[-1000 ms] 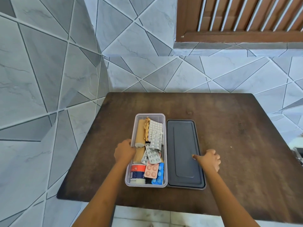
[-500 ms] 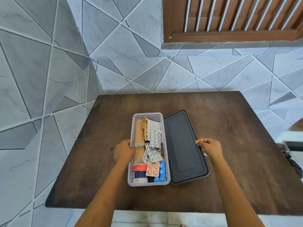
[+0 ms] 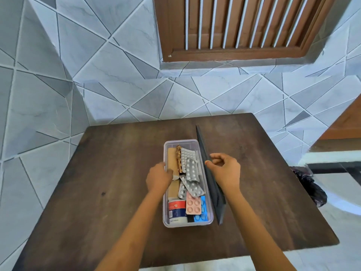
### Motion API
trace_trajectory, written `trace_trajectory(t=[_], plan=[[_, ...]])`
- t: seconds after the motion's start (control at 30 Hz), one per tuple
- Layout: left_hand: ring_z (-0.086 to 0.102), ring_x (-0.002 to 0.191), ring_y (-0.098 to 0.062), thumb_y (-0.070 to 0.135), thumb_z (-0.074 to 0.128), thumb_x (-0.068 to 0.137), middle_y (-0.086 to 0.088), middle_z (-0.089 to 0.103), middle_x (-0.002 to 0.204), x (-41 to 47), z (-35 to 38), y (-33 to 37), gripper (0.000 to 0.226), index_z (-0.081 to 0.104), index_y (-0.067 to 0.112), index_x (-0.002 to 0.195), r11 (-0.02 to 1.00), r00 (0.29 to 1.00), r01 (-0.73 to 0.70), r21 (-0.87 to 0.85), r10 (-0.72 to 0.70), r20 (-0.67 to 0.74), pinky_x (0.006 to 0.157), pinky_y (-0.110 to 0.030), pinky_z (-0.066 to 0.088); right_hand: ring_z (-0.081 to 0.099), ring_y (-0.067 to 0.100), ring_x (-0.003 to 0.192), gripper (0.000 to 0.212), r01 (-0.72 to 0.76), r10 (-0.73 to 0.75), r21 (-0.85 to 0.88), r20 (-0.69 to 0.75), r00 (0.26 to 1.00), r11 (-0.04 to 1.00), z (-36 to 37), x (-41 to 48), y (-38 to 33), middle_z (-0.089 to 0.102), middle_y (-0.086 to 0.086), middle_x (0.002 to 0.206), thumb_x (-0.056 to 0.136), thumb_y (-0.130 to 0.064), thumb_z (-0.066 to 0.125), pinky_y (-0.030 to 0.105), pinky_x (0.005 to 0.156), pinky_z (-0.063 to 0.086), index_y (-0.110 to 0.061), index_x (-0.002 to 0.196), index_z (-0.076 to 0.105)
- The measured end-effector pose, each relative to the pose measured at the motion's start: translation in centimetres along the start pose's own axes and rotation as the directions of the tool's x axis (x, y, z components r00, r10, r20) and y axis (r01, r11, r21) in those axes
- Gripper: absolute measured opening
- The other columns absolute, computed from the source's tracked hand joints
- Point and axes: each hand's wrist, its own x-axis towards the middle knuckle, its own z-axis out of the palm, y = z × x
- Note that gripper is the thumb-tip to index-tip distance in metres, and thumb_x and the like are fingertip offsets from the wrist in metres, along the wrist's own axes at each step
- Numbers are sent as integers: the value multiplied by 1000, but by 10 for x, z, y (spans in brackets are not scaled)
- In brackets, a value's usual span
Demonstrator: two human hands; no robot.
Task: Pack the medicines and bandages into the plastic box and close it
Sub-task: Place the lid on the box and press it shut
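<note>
A clear plastic box stands in the middle of the dark wooden table. Inside lie silver blister packs, beige bandage rolls, a pink blister, a blue blister and a small red-labelled jar. My left hand grips the box's left wall. My right hand holds the dark grey lid, which stands almost on edge along the box's right side, tipped toward the box.
Tiled walls run along the table's left and far sides, with a brown slatted window above. A black plastic bag lies on the floor off the table's right edge.
The lid, flat on the table a second ago, has been lifted by my right hand and swung up nearly vertical beside the box. My left hand has stayed on the box.
</note>
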Motion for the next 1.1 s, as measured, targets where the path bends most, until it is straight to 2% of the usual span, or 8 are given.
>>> trace_trajectory(t=[0.07,0.17,0.33,0.43,0.6,0.7,0.87,1.1], plan=[[62,88,-27,34,57,85,-14,66,88,4,-9,16,26,68,11,89,954,996,-12,-301,39,83,77,-32,47,59,12,69,26,61,-61,-41,16,998,997,13,-10,-3,63,-1,77,75,-15,72,30,70,54,-9,100,68],[64,75,-20,32,58,90,-7,65,79,5,-15,34,22,63,14,78,733,934,247,-634,-5,358,71,-29,55,56,7,66,38,137,-130,-113,65,989,984,32,-26,-3,59,-9,76,76,-22,72,19,63,49,-18,112,62],[56,54,-8,9,61,88,2,61,62,7,-6,33,16,60,16,74,700,906,307,-645,-8,423,48,-19,47,62,8,82,63,196,-172,-84,228,958,977,52,-38,10,67,-7,87,79,-24,69,20,74,51,-27,133,38],[57,63,-19,0,62,84,-9,59,70,13,-3,20,18,58,11,69,753,935,276,-597,-66,349,62,-30,52,60,9,98,60,107,-119,58,281,952,993,47,-30,22,69,-1,103,81,-17,68,27,93,46,-20,134,41],[58,75,-19,15,68,82,-9,63,79,15,-6,-15,10,60,14,77,897,981,153,-414,-86,176,75,-41,56,39,30,132,55,-101,139,-204,182,974,974,25,-4,51,43,14,143,89,-18,56,41,108,34,-10,139,36],[54,77,-17,20,70,82,-6,59,81,10,-5,-21,17,58,25,72,931,991,89,-355,-46,129,75,-32,48,49,30,125,46,-198,242,-182,269,932,963,28,-3,59,52,17,137,92,-15,51,39,106,39,-5,136,40],[60,98,-21,17,67,85,-11,63,114,9,2,-20,44,57,11,127,953,997,71,-295,-56,60,91,-30,46,59,28,111,39,-227,249,-131,183,951,965,33,-13,64,63,18,121,91,-13,52,32,96,44,-2,129,50],[64,108,-24,15,62,86,-7,68,118,9,-4,-25,35,62,16,121,980,999,36,-194,-33,14,92,-32,47,59,27,111,39,-265,282,-113,186,941,958,36,-11,60,64,16,122,90,-14,56,30,97,43,-2,127,52]])
